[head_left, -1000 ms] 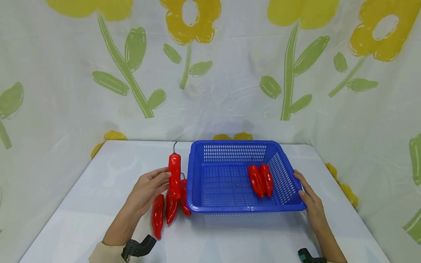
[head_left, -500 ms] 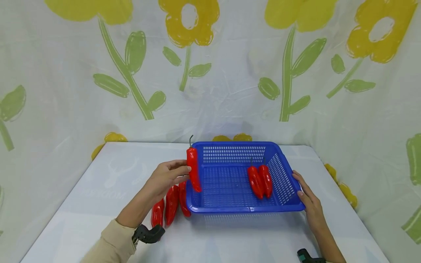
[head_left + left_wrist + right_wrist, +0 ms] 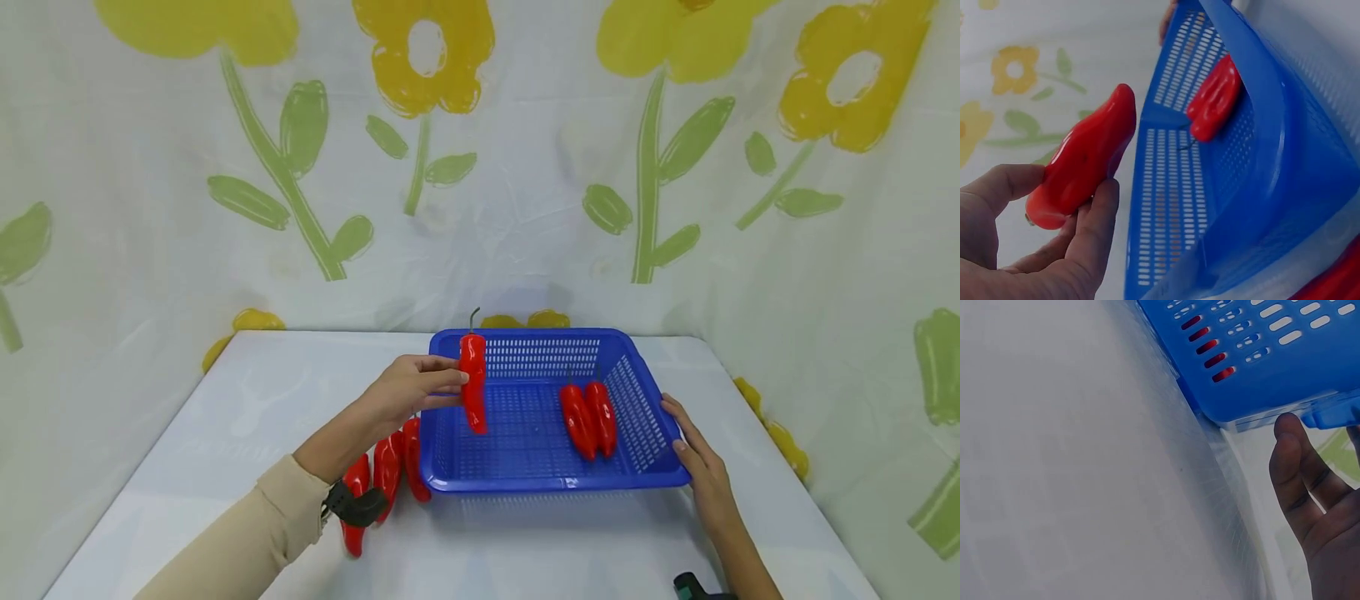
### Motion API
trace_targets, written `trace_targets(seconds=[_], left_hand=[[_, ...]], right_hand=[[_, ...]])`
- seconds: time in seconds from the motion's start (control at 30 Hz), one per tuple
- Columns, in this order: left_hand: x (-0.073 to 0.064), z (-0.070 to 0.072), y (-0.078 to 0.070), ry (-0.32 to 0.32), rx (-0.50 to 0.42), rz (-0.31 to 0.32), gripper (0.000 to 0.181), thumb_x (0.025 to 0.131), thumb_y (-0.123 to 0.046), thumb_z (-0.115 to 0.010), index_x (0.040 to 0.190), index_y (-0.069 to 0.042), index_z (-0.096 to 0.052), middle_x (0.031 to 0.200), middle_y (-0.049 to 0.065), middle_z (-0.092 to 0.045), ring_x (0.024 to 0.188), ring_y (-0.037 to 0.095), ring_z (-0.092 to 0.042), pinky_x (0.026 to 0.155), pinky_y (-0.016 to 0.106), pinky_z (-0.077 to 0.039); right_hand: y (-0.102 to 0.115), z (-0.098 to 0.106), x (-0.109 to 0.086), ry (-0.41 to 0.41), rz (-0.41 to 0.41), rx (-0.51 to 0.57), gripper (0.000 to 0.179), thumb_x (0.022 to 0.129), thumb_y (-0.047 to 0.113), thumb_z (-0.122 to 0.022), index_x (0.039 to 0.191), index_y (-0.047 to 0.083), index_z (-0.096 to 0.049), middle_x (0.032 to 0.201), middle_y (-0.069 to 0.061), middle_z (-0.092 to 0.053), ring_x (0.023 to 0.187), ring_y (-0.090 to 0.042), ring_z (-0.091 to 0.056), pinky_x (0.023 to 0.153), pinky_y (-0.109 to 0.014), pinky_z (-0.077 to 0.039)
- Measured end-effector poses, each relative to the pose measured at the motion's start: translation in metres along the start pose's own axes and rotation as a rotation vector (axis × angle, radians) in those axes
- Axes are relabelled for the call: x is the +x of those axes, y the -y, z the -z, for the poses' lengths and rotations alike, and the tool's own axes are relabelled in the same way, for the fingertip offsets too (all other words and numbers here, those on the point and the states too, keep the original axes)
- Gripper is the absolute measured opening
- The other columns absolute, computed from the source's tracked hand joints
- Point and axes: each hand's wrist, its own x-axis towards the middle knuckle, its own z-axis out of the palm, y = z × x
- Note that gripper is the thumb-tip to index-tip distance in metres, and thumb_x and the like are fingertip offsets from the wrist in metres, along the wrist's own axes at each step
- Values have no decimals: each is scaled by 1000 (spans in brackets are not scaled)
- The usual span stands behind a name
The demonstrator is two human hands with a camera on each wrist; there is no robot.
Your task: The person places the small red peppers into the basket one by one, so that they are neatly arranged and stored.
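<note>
My left hand (image 3: 408, 387) pinches a red chili pepper (image 3: 473, 383) between thumb and fingers, stem up, above the left side of a blue plastic basket (image 3: 510, 485). In the left wrist view the held pepper (image 3: 1085, 159) is apart from the basket wall (image 3: 1169, 206). A pair of red peppers (image 3: 588, 421) lies side by side inside the basket, toward its right. My right hand (image 3: 705, 475) holds the basket's right rim; in the right wrist view its fingers (image 3: 1288, 456) are at the rim's underside, partly cut off by the frame.
Several more red peppers (image 3: 387, 471) lie on the white table (image 3: 525, 558) left of the basket, partly covered by my left forearm and its wrist device (image 3: 356, 504). A flower-printed curtain (image 3: 510, 208) hangs behind the table.
My left hand has carried the pepper rightward from above the loose peppers, over the basket's left rim. The right hand keeps its place on the basket. The head view has shifted slightly.
</note>
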Motion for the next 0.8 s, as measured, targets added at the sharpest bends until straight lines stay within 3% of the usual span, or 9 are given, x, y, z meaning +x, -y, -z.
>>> trace_targets(seconds=[0.17,0.4,0.63,0.8], left_hand=[[15,-12,-7,42,-10,23,38,93,-7,-68,125,8,-55,113,20,-64,102,29,-67,91,44,-55],[33,-28,-17,88,59,116,35,91,-7,-68,122,7,-56,112,19,-65,100,29,-67,90,44,-56],[53,-45,-17,153,71,144,33,91,-5,-71,118,10,-60,107,18,-70,96,27,-71,92,42,-55],[68,-56,-20,157,84,149,31,91,-4,-72,116,11,-61,104,18,-71,94,27,-72,90,42,-56]], right_hand=[[0,0,1,2,-3,-6,48,109,31,-33,158,30,-32,163,12,-25,148,-8,-21,105,-75,-26],[1,0,2,2,8,-17,49,109,30,-33,158,29,-31,163,12,-24,147,-5,-21,104,-76,-25],[2,2,1,-11,11,-29,49,109,28,-34,158,27,-32,164,9,-24,147,-4,-21,105,-74,-26],[1,0,2,-6,2,-28,49,109,28,-34,158,27,-32,163,10,-24,148,-5,-21,109,-68,-26]])
